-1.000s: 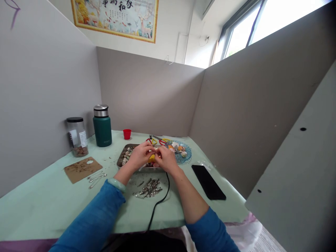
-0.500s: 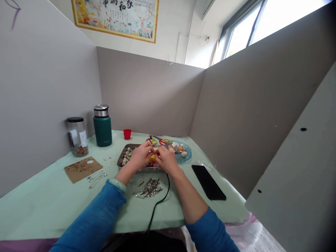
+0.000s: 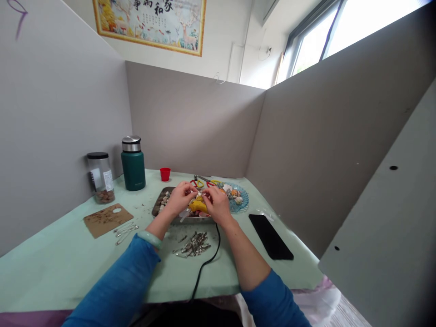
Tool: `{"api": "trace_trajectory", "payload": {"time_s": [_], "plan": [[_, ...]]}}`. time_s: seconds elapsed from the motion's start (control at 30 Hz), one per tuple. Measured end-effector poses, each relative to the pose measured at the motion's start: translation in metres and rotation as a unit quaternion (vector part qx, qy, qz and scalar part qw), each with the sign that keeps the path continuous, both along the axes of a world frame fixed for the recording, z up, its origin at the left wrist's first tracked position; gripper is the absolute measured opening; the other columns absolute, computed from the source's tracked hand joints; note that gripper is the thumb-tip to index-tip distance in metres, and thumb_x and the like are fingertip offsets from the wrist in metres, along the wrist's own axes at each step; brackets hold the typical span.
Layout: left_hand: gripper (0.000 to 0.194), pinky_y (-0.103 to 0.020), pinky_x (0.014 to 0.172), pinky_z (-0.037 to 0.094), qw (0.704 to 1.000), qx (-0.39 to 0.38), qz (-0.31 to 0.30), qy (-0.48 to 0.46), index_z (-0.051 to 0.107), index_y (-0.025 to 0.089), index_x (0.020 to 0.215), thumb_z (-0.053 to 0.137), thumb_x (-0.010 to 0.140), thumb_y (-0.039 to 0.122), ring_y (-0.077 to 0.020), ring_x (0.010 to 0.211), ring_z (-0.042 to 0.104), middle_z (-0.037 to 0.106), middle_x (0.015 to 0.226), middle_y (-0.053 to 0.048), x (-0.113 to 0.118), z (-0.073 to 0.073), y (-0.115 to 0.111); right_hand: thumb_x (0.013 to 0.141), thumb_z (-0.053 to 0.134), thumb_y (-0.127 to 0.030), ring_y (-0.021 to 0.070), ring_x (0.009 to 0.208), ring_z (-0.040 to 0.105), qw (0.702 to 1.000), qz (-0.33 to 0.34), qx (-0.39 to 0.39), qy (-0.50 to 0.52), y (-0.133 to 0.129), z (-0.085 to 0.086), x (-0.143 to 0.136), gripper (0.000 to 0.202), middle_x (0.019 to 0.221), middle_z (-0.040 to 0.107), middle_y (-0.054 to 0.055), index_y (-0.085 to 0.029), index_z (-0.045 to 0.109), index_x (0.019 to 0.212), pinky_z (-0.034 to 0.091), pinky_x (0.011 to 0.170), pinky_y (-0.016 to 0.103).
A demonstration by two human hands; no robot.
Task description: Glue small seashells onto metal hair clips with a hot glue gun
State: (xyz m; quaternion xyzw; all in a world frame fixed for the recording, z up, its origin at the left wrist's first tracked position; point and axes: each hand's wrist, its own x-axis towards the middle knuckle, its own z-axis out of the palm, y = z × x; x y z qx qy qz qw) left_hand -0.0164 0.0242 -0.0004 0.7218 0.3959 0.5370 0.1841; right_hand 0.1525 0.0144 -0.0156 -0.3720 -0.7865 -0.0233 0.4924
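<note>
My left hand (image 3: 183, 197) and my right hand (image 3: 216, 203) meet over the metal tray (image 3: 157, 200), thumbs and fingers pinched around a small whitish piece (image 3: 200, 193). The piece is too small and too covered to name. Just below the fingertips lies a yellow glue gun (image 3: 198, 206) in the tray, a translucent stick (image 3: 184, 214) poking out at its left. A black cord (image 3: 207, 262) runs from the tray to the table's front edge. Small shell-like pieces (image 3: 164, 201) fill the tray's left part; my hands hide much of the rest.
In front of the tray lies a pile of metal clips (image 3: 194, 245). Safety pins (image 3: 125, 231) and brown card (image 3: 108, 220) are at left, behind them a jar (image 3: 101, 177) and green flask (image 3: 133, 165). A blue plate (image 3: 243, 202), pliers (image 3: 200, 182), red cup (image 3: 165, 174) and black phone (image 3: 270, 236) surround the tray.
My hands have drawn slightly apart, the left moving up and left. More of the yellow glue gun and its translucent stick now shows beneath them.
</note>
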Motion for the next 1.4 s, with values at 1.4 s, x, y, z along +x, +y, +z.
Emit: {"api": "trace_trajectory", "payload": {"time_s": [1.4], "plan": [[0.029,-0.024,0.062,0.044,0.899,-0.283,-0.241,-0.232,0.062,0.013,0.076,0.08,0.058,0.028,-0.0079,0.054,0.052,0.058,0.064,0.001,-0.007,0.006,-0.01,0.087,0.045,-0.045,0.0129,0.057,0.05,0.943,0.158,-0.195,0.218,0.004,0.007,0.0,0.033,0.066,0.056,0.001,-0.019,0.063,0.081,0.04,0.056,0.025]]}}
